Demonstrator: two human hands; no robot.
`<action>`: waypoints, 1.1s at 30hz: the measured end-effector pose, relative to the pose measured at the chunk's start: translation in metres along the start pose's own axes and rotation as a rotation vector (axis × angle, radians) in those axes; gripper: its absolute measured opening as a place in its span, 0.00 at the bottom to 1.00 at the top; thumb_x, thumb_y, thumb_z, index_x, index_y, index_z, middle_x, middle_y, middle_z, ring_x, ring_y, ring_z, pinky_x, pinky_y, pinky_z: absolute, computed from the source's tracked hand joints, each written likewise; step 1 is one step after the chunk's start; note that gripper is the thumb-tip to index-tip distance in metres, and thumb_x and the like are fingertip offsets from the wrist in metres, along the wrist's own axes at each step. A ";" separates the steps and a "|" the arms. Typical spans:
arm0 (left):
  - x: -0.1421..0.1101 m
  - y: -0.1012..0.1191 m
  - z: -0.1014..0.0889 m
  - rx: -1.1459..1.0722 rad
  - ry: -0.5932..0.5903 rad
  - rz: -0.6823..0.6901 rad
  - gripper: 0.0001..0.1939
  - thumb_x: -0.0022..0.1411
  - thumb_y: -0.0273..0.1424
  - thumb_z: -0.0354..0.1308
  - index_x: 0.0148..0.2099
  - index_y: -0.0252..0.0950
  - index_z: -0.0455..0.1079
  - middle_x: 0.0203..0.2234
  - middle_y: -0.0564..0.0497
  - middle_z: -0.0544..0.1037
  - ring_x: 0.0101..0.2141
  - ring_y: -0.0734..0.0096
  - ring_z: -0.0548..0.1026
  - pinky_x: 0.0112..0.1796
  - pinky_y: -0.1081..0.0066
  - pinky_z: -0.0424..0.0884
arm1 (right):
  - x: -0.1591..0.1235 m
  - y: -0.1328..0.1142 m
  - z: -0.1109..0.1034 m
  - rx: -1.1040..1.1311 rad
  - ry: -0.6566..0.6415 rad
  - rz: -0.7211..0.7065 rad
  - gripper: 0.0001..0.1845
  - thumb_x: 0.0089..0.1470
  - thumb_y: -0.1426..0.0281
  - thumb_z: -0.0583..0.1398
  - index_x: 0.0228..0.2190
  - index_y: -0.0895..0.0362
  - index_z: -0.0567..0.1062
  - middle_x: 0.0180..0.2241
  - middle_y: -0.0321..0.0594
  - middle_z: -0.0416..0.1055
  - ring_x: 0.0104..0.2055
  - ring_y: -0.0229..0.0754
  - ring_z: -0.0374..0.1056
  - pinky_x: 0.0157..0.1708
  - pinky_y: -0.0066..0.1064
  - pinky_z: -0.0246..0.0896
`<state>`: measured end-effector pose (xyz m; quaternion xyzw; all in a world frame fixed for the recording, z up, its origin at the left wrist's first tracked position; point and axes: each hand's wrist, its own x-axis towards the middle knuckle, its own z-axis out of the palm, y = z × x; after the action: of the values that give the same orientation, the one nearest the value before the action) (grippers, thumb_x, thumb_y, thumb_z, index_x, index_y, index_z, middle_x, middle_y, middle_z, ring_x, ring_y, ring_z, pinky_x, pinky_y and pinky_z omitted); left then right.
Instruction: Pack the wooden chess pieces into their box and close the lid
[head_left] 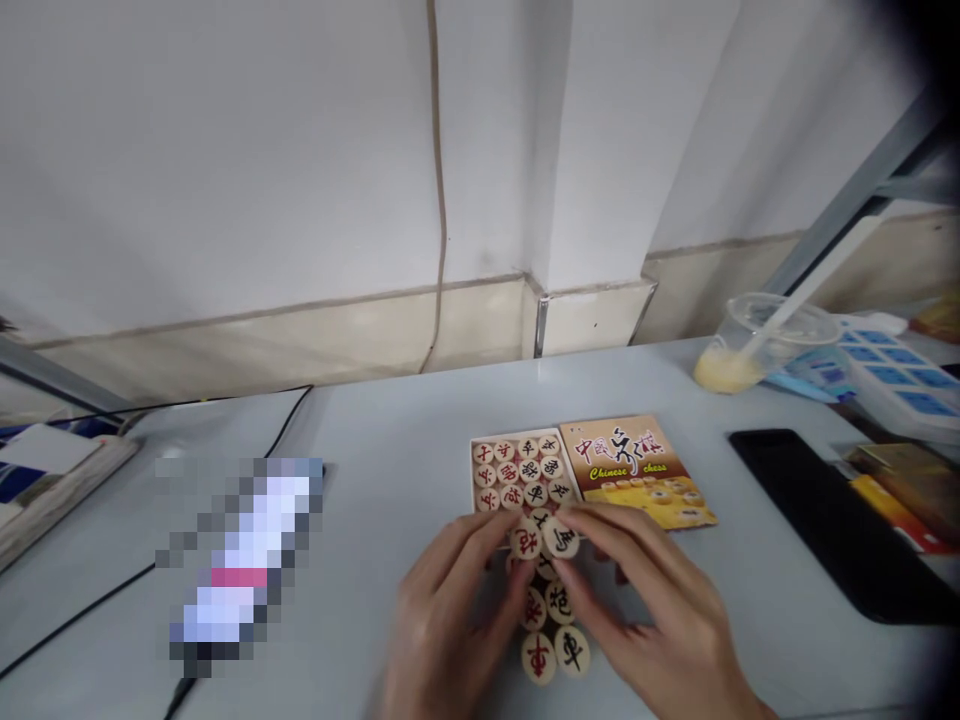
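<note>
My left hand (457,600) pinches a round Chinese chess piece with a red character (527,541). Between the thumb and fingers of my right hand (652,610) is another piece, marked with a black character (562,539). The two pieces are side by side, close together, over the near edge of a white box (472,475) that holds rows of red and black pieces (530,469). Below my fingertips more pieces lie on the table, among them a red-marked one (539,657) and a black-marked one (573,650). My hands partly hide the box's near side.
The printed Chinese chess lid (637,470) lies right of the box. Further right are a black phone-like slab (832,520), a plastic cup (731,365) with a straw, and a blue-and-white pack (900,375). A blurred-out device (251,560) with a cable lies left.
</note>
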<state>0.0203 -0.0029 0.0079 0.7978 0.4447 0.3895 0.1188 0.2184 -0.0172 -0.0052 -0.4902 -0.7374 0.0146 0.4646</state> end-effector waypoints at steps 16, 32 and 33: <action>-0.005 0.000 0.006 0.177 0.094 0.057 0.19 0.67 0.22 0.59 0.58 0.36 0.70 0.46 0.47 0.80 0.46 0.66 0.75 0.46 0.65 0.73 | 0.001 0.002 0.004 -0.017 -0.050 -0.089 0.18 0.57 0.77 0.64 0.49 0.56 0.74 0.46 0.37 0.79 0.47 0.41 0.72 0.50 0.39 0.67; -0.004 -0.007 0.020 0.335 0.048 0.099 0.18 0.69 0.20 0.54 0.58 0.35 0.71 0.57 0.44 0.76 0.61 0.56 0.67 0.52 0.55 0.71 | 0.004 0.005 0.013 -0.118 -0.080 0.006 0.11 0.60 0.75 0.61 0.45 0.54 0.77 0.48 0.35 0.77 0.54 0.45 0.65 0.55 0.42 0.60; -0.003 -0.006 0.020 0.341 0.054 0.086 0.18 0.69 0.20 0.55 0.58 0.36 0.71 0.56 0.45 0.76 0.60 0.57 0.67 0.52 0.55 0.70 | 0.004 0.005 0.013 -0.112 -0.079 0.008 0.11 0.60 0.76 0.61 0.44 0.54 0.77 0.48 0.35 0.77 0.54 0.45 0.65 0.54 0.42 0.60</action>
<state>0.0297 0.0008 -0.0102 0.8139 0.4728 0.3344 -0.0467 0.2126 -0.0061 -0.0125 -0.5176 -0.7528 -0.0056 0.4067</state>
